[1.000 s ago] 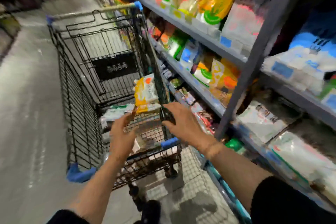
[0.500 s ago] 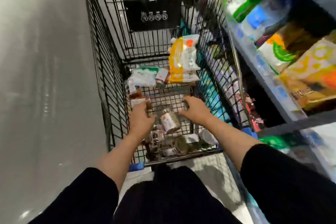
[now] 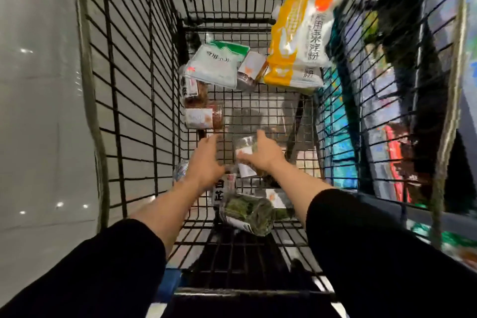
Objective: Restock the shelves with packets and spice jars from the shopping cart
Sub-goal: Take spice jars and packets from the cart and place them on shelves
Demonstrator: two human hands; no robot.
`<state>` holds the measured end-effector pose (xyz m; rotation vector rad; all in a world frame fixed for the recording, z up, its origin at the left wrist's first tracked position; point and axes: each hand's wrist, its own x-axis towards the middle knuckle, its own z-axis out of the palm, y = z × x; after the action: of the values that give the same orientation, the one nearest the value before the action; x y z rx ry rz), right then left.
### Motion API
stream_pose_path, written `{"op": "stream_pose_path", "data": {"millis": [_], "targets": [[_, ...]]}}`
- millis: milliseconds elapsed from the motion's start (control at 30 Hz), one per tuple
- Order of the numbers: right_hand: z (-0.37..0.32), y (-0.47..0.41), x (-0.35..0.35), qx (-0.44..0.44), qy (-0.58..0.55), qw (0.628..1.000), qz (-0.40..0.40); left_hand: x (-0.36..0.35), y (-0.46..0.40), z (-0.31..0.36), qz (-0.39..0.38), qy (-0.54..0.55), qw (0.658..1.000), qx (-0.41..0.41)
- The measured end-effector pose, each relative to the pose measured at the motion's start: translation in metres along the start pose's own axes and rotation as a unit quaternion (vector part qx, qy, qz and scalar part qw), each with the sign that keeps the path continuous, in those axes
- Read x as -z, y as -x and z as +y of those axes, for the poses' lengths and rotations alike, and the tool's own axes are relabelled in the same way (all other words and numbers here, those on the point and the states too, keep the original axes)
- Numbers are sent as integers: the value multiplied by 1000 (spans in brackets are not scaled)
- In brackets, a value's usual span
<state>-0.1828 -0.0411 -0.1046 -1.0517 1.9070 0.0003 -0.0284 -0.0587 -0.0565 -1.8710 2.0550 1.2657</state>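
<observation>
Grey shop floor (image 3: pixel 38 111) shows thru the black wire shopping cart (image 3: pixel 134 80), viewed from above w/ both arms reaching down inside. Nearest: a clear jar of green dried herbs (image 3: pixel 247 210) lying on its side on the cart's wire floor, beside a small pkt w/ "白芷" (image 3: pixel 220 190) printed in black. Left hand (image 3: pixel 205 162) hovers low over the floor, fingers straightish & relaxed, holding nothing as far as can be seen. Right hand (image 3: pixel 263 153) is at a white-labelled spice jar (image 3: pixel 245 160); fingers look to be wrapping it, but blur means can't tell if the grip has closed. Step: picking stock out of the cart. Next prob. needs a firm hold on that jar, lift clear of the wires, then turn to the shelves at right. Farther: brown-filled jars (image 3: pixel 204 117) by the left wall, a white/green pkt (image 3: pixel 216 64), label too blurred to read, and a yellow/white corn-starch bag (image 3: pixel 299 33) reading "…用玉米淀粉" leaning on the right wall.
</observation>
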Motion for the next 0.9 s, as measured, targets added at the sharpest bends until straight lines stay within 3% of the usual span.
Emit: {"op": "stream_pose_path", "data": {"millis": [167, 267, 367, 533, 767, 833, 900], "targets": [[4, -11, -15, 9, -1, 999, 52, -12, -7, -7, -10, -16, 1000, 7], [4, -6, 6, 76, -158, 983, 57, -11, -14, -3, -14, 95, 995, 14], [1, 3, 32, 115, -330, 937, 19, 0, -19, 7, -65, 254, 965, 12], [-6, 15, 48, 128, -431, 893, -24, 8, -18, 21, -77, 300, 950, -31], [-9, 52, 48, 97, -334, 935, -65, 16, 10, 18, -60, 293, 953, -48], [-3, 67, 48, 62, -256, 959, -106, 19, 22, 12, -38, 287, 956, -34], [-1, 85, 45, 47, -108, 978, -172, 22, 33, 7, -9, 271, 962, -17]]}}
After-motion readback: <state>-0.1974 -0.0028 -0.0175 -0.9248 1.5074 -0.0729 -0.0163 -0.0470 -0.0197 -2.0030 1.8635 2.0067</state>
